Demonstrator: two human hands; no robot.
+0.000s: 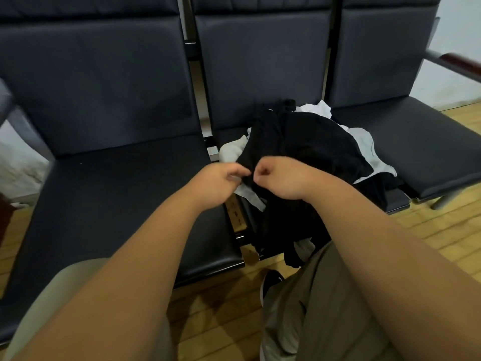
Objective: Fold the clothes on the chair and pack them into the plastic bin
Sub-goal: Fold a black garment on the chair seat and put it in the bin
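Three black padded chair seats (125, 194) stand in one row. One heap of black and white clothes (312, 142) lies there, its garments too tangled to count. Two bare hands show: the left hand (216, 183) and the right hand (281, 178). One black shoe (272, 280) shows.

We face a row of three dark padded chairs (109, 105) joined on one metal frame. Under the chairs we see a yellowish wood floor (458, 217). Behind them stands a pale wall (458, 27). At their right end juts a reddish-brown armrest (460, 62).
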